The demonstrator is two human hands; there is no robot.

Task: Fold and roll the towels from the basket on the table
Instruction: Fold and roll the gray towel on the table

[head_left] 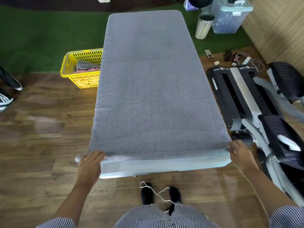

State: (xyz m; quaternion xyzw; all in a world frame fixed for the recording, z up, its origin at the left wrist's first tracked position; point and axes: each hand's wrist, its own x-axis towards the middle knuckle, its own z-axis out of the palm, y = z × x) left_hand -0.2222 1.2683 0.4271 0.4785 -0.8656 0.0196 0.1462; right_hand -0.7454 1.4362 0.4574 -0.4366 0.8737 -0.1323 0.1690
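A large grey towel (148,83) lies spread flat over the whole top of the long table (164,165), reaching its far end. My left hand (92,162) grips the towel's near left corner at the table's front edge. At the near right corner, my right hand (238,152) pinches the towel. A yellow basket (77,69) stands on the floor left of the table, with grey and pink towels (85,67) inside it.
An exercise machine (256,102) stands close along the table's right side. A bin (204,26) and a clear plastic box (230,15) sit beyond the far right corner. Cables and small items (241,60) lie on the floor. Someone's shoes (6,99) are at far left.
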